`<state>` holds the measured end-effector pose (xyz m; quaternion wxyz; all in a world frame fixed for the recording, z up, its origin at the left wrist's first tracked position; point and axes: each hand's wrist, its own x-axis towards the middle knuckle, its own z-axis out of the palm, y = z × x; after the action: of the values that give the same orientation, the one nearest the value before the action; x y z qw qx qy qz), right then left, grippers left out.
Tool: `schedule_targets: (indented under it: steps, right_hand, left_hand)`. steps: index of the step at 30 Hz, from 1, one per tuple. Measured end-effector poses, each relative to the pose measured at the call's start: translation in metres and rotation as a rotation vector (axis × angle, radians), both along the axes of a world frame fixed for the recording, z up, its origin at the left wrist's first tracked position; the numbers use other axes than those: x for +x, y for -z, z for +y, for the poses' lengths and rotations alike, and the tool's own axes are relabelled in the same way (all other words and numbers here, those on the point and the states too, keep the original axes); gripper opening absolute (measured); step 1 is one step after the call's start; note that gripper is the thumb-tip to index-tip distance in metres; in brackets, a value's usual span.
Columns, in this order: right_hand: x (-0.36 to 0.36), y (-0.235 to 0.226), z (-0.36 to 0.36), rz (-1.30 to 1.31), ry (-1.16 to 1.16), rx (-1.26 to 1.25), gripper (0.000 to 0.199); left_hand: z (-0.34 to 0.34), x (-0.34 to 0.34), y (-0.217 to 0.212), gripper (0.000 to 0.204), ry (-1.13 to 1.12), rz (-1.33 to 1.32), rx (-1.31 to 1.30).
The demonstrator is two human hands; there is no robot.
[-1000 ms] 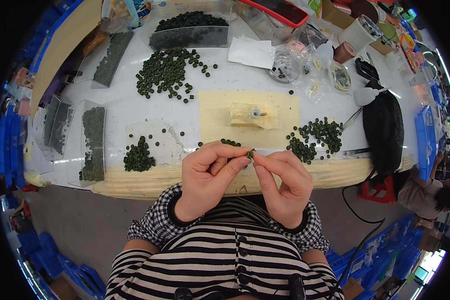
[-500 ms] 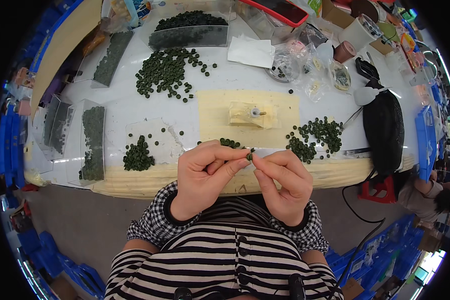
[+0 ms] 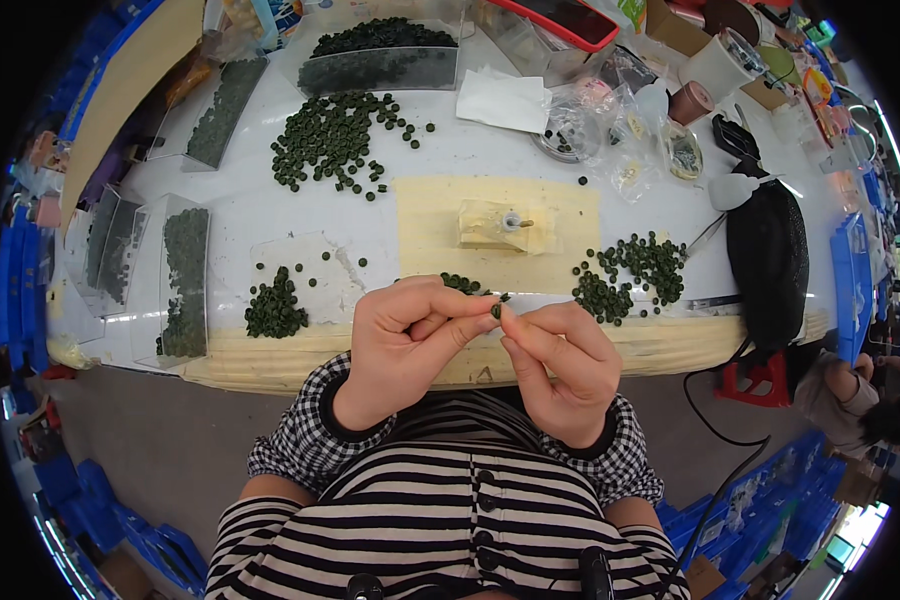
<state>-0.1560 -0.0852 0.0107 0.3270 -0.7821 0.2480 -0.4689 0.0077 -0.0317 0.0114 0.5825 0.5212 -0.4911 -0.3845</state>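
Note:
A small dark green disc point(image 3: 496, 311) is at the meeting point of my fingertips, just above the table's front edge. My left hand point(image 3: 395, 340) pinches it between thumb and index finger. My right hand point(image 3: 568, 372) is bent in from the other side, its index fingertip on the disc and its thumb lower down; its grip is partly hidden. Just behind my fingers lies a small row of like discs point(image 3: 460, 284), partly covered by my left hand. Loose heaps of the discs lie to the left point(image 3: 276, 308) and to the right point(image 3: 645, 272).
A yellowish block with a metal post point(image 3: 505, 226) stands on tape mid-table. Farther back lie a large disc heap point(image 3: 325, 142), a clear bin point(image 3: 378, 72) of discs and white paper point(image 3: 500, 100). A black mesh bag point(image 3: 767, 255) is at right; clear trays point(image 3: 183, 285) are at left.
Both hands have shifted very slightly left with the disc between them. The heaps and the block look the same.

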Motion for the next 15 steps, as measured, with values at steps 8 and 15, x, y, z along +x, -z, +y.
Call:
schedule_targets:
  steps: [8, 15]
  right_hand:
    - [0.0001, 0.0029, 0.0028, -0.059, -0.013, 0.063, 0.033]
    - [0.0007, 0.0021, 0.0026, -0.038, -0.017, 0.032, 0.034]
  left_hand:
    - [-0.0003, 0.0041, -0.003, 0.019, 0.004, -0.036, -0.006]
    - [0.0005, 0.0055, -0.0032, 0.021, -0.007, -0.11, -0.047]
